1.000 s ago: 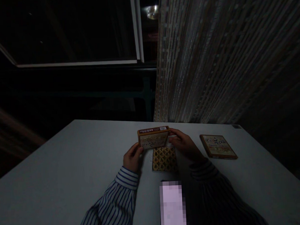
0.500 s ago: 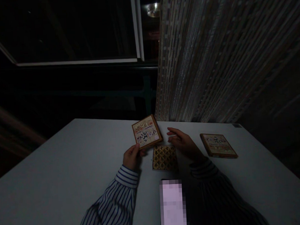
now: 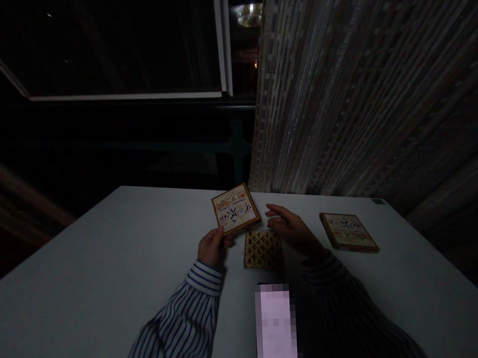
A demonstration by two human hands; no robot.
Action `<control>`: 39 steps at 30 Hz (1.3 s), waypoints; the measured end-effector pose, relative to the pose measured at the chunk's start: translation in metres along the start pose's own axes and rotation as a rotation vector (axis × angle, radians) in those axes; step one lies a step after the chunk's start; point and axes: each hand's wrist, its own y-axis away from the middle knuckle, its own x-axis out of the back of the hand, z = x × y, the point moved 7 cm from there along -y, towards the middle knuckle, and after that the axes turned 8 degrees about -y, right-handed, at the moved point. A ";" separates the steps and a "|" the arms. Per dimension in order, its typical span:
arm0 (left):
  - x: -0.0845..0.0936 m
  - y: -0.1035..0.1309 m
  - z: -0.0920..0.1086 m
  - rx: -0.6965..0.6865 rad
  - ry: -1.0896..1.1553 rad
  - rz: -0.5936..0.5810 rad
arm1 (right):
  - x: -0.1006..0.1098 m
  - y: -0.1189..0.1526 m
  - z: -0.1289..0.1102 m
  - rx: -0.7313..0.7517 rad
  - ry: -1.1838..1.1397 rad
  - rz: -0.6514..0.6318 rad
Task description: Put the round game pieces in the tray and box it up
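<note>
Between the thumb and fingers of my left hand (image 3: 213, 247) is a square Chinese chess box lid (image 3: 235, 208), printed with dark characters and edged in brown. I grip it by its near corner, and it tilts above the table. Below and to the right of it lies a tray of round chess pieces (image 3: 263, 250), packed in rows with characters on top. My right hand (image 3: 292, 229) hovers at the tray's far right corner, fingers partly stretched and apart, with nothing seen in them.
A second Chinese chess box (image 3: 349, 231) lies on the white table (image 3: 109, 279) to the right. Nearest me is a phone-like object with a blurred-out screen (image 3: 275, 325). A string curtain (image 3: 318, 91) hangs beyond the far edge, beside a dark window (image 3: 118, 47).
The lid in my left hand has tipped slightly flatter. My right hand has hardly moved, and the whole view has shifted a little.
</note>
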 end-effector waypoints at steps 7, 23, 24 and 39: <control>-0.005 0.003 0.004 -0.031 0.030 -0.008 | -0.001 0.002 0.001 -0.005 0.013 0.011; -0.024 0.017 0.007 -0.048 -0.029 -0.158 | 0.005 0.055 0.014 -0.070 -0.143 0.094; -0.026 0.018 0.006 -0.043 -0.034 -0.172 | 0.006 0.060 0.015 -0.063 -0.138 0.116; -0.036 0.031 0.005 -0.054 -0.134 -0.240 | 0.001 0.084 0.022 0.052 -0.056 0.272</control>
